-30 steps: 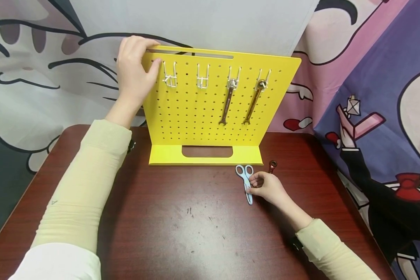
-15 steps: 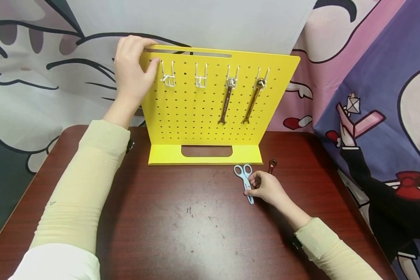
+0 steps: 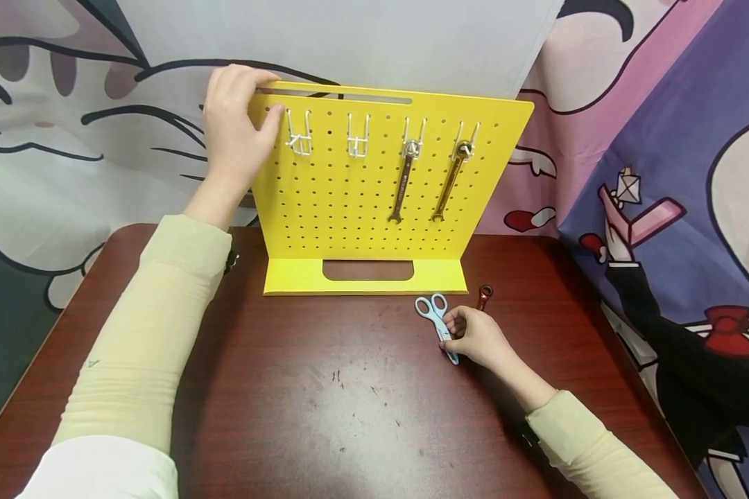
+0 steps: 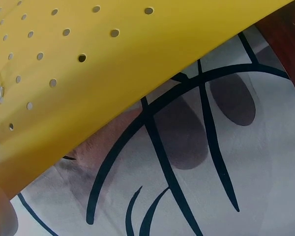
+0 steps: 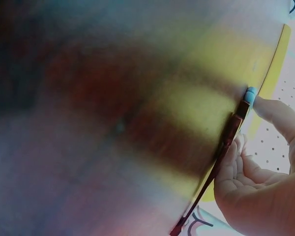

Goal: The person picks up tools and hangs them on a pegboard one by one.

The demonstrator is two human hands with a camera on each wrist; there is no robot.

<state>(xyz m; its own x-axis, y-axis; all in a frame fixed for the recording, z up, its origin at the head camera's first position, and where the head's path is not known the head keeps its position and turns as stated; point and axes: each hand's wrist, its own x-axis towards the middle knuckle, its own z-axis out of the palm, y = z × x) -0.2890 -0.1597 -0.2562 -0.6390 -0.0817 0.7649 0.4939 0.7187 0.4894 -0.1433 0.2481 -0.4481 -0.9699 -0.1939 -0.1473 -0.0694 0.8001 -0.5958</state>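
Note:
My left hand (image 3: pixel 237 128) grips the top left corner of the yellow pegboard (image 3: pixel 362 201), fingers over its upper edge and thumb on the front; in the left wrist view just a fingertip (image 4: pixel 1 216) shows by the board. On the table before the board's base lies a pair of light blue scissors (image 3: pixel 437 319), handles toward the board. My right hand (image 3: pixel 477 338) pinches them along the blades between thumb and fingers. Behind those fingers lies a dark combination wrench (image 3: pixel 485 296), partly hidden in the head view; its length (image 5: pixel 230 132) shows in the right wrist view.
Two wrenches, one silver (image 3: pixel 402 184) and one brassy (image 3: pixel 451 184), hang from white hooks on the board's right half. Two more white hooks (image 3: pixel 299 143) on the left hold nothing. Printed cloth (image 3: pixel 655 159) surrounds the dark red table (image 3: pixel 274 402).
The scissors have turned on the table: their blade tips have swung right, under my right hand, and the handles have shifted slightly left. My left hand keeps its hold on the pegboard.

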